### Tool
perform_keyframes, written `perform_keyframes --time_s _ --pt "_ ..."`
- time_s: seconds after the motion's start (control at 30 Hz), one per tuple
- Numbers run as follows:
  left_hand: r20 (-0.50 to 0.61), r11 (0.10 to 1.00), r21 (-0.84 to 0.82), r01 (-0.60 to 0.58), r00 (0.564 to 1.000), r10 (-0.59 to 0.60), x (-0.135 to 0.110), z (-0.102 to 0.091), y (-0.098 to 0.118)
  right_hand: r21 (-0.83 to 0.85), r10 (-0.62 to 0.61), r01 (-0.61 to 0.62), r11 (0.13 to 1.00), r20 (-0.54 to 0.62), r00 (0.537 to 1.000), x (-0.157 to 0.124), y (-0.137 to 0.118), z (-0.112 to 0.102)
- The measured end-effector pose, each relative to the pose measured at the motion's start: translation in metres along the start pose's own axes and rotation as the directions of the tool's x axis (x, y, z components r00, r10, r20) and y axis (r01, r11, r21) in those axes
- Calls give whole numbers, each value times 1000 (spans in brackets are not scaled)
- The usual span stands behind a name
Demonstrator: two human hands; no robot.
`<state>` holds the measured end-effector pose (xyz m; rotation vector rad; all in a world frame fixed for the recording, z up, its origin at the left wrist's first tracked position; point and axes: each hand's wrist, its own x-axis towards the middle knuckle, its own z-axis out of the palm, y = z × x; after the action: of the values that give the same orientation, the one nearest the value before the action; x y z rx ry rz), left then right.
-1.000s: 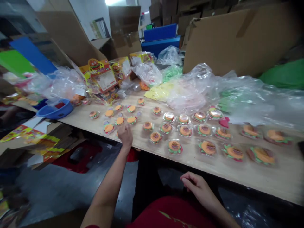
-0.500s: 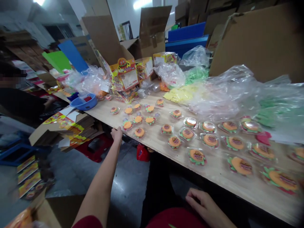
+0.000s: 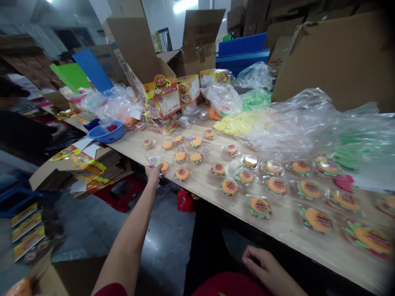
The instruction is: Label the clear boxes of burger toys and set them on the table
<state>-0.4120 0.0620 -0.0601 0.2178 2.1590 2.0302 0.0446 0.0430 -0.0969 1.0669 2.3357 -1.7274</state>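
Observation:
At the table's near edge, my left hand (image 3: pixel 152 172) has its thumb and fingers closed on the side of a toy hamburger (image 3: pixel 163 166) with an orange bun. An open clear plastic lid (image 3: pixel 153 160) lies just beyond it. More toy hamburgers, such as this one (image 3: pixel 182 174), sit close by to the right. My right hand (image 3: pixel 262 263) rests low in front of my body, away from the table, its fingers curled in with nothing seen in them. Further right, several hamburgers (image 3: pixel 246 176) lie in clear plastic cases.
Clear plastic bags (image 3: pixel 296 119) with yellow and green pieces cover the back right. A printed display box (image 3: pixel 162 98) and a blue basin (image 3: pixel 106 131) stand at the back left. Stacked flat cardboard (image 3: pixel 105 164) lies below the table's left side, near a seated person (image 3: pixel 24 127).
My left hand has moved slightly onto the near hamburger, which has shifted with a lid showing behind it. My right hand stays low. The view has shifted slightly.

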Motion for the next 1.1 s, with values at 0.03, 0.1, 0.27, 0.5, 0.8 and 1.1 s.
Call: perform_keyframes --time_s 0.03,0.1,0.27,0.5,0.8,1.1 --pt "6 1000 -26 11 1000 -11 -4 -5 5 -14 -1 1 1000 0 1000 -2 -1 0" --pt "43 994 -104 37 999 -33 -16 -16 16 -30 -27 29 999 42 999 -9 -2 -2" --pt "294 966 -206 155 951 -90 -120 -36 28 155 -89 53 986 232 969 -30 -6 -19" --pt "903 831 68 552 320 -286 -325 -29 6 830 67 209 518 -282 957 -21 -19 -38" --pt "935 835 241 494 114 -337 -367 -15 -3 571 -90 433 698 -530 843 -85 -9 -45" --pt "955 848 293 442 -167 -244 -341 -33 8 38 -549 586 809 -306 778 -128 5 -32"
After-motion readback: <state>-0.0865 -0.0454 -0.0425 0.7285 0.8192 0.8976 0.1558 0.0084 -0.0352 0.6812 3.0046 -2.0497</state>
